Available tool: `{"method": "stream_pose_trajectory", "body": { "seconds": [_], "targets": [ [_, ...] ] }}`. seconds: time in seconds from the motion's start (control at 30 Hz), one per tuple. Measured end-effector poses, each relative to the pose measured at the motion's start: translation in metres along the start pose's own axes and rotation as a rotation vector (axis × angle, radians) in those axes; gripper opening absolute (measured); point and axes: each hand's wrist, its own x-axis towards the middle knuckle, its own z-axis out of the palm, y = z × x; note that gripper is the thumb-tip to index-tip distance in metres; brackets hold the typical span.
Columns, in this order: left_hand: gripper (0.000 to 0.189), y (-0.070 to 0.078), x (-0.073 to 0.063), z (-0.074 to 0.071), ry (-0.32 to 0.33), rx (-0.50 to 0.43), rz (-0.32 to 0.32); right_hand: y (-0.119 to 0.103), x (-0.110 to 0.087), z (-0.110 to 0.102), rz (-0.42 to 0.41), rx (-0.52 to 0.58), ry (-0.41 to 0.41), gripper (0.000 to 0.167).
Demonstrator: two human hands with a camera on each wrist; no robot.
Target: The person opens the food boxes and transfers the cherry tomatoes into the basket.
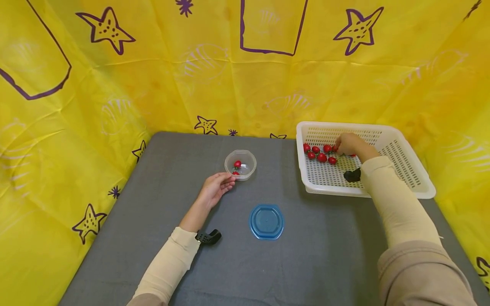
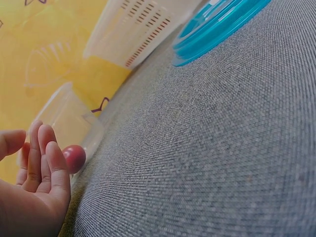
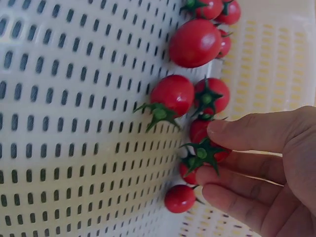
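A small clear plastic container (image 1: 250,165) stands on the grey cloth with two cherry tomatoes (image 1: 237,163) in it. My left hand (image 1: 217,188) is at its near left side, fingertips at the wall and fingers fairly straight. In the left wrist view one tomato (image 2: 74,158) shows red just beyond the fingers. On the right, my right hand (image 1: 349,144) reaches into a white slotted basket (image 1: 333,187). Its thumb and fingers pinch a cherry tomato (image 3: 221,152) with a green calyx, among several other tomatoes (image 3: 195,43) at the basket's far side.
A blue lid (image 1: 266,222) lies flat on the grey cloth (image 1: 237,272), between the forearms and nearer than the container. Behind the table and along its sides hangs a yellow patterned curtain (image 1: 164,85). The basket's raised rim surrounds the tomatoes.
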Motion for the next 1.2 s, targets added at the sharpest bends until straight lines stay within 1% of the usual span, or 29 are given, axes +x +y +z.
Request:
{"method": "stream_pose_trajectory", "body": {
  "seconds": [0.2,0.33,0.5,0.63,0.9,1.2],
  "targets": [
    [0.010,0.001,-0.001,0.000,-0.007,0.006,0.006,0.006,0.002,0.005,-0.010,0.003,-0.035,0.012],
    [0.009,0.001,0.000,0.001,-0.006,-0.002,0.006,0.010,0.004,0.011,-0.015,-0.010,-0.046,0.014],
    [0.009,0.001,-0.001,0.001,-0.007,0.001,0.004,0.012,0.005,0.016,0.016,0.002,-0.064,0.016],
    [0.008,0.002,-0.002,0.001,-0.006,0.001,0.003,0.013,0.004,0.018,0.025,-0.004,-0.080,0.018],
    [0.008,0.002,-0.001,0.002,-0.002,-0.004,0.005,0.012,0.001,0.017,0.007,-0.002,-0.082,0.019],
    [0.008,0.000,-0.001,0.002,-0.004,-0.010,0.004,0.014,-0.003,0.016,0.011,0.064,-0.064,0.018]
  ]
}}
